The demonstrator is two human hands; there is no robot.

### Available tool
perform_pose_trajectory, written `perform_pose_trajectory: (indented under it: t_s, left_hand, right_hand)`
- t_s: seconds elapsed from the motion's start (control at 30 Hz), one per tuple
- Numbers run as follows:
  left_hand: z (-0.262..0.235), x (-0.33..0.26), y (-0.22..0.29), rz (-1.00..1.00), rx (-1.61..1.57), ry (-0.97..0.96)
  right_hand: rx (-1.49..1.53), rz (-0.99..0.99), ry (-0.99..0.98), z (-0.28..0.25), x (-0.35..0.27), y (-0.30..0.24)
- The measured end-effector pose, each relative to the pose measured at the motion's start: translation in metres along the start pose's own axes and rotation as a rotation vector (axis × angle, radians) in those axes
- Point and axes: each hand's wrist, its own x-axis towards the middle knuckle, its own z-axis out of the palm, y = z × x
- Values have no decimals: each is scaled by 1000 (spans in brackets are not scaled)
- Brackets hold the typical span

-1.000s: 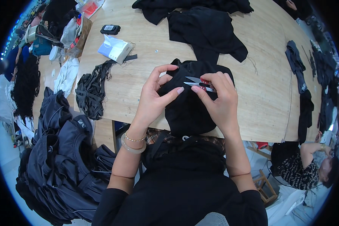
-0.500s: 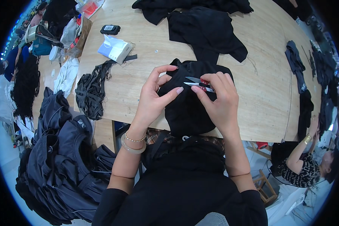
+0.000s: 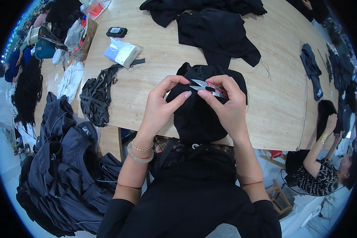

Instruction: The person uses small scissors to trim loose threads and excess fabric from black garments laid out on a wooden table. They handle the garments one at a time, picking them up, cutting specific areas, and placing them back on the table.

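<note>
A black garment [image 3: 200, 119] lies bunched at the table's near edge, in front of my body. My left hand [image 3: 162, 99] grips its upper left part, with thumb and forefinger curved over the cloth and a little apart. In my right hand [image 3: 229, 97] is a pair of thread snips with reddish grips [image 3: 214, 90], held between thumb and fingers. Their two pointed blades stand slightly apart and point left, close to my left fingertips and over the black cloth. Whether a thread lies between the blades is too small to tell.
More black garments [image 3: 218, 33] lie farther back on the wooden table [image 3: 277, 99]. At left are a tissue pack [image 3: 122, 52], a black device [image 3: 117, 32] and bundled dark straps [image 3: 96, 97]. A dark clothing heap [image 3: 67, 158] sits beside me. A co-worker [image 3: 321, 170] handles dark cloth at right.
My right hand has moved slightly left and up, bringing the snips' tips to my left fingertips. My left forefinger has lowered a little. The co-worker's arms and the dark cloth have shifted.
</note>
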Motion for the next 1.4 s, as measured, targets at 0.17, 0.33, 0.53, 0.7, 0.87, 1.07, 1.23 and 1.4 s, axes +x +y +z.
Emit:
perform_pose_trajectory:
  t_s: [0.17,0.33,0.53,0.7,0.87,1.07,1.23,1.4]
  left_hand:
    - [-1,-1,10,70,243,2]
    - [3,-1,5,309,620,160]
    - [13,-2,9,397,659,324]
    - [9,0,4,304,530,299]
    - [3,0,-2,99,242,331]
    - [-1,3,0,25,105,316]
    - [-3,4,0,22,119,307]
    - [-1,5,0,57,93,341]
  right_hand:
    - [-69,-34,-35,0,2,-7]
    - [-83,-56,-40,2,3,-7]
    - [296,160,27,6,3,-10]
    - [673,204,132,-12,10,-14]
    - [680,159,292,-53,29,-12]
    - [7,6,70,-41,18,1]
    - [-339,-257,-51,-6,16,-2]
    - [-429,-330,-77,9,19,5]
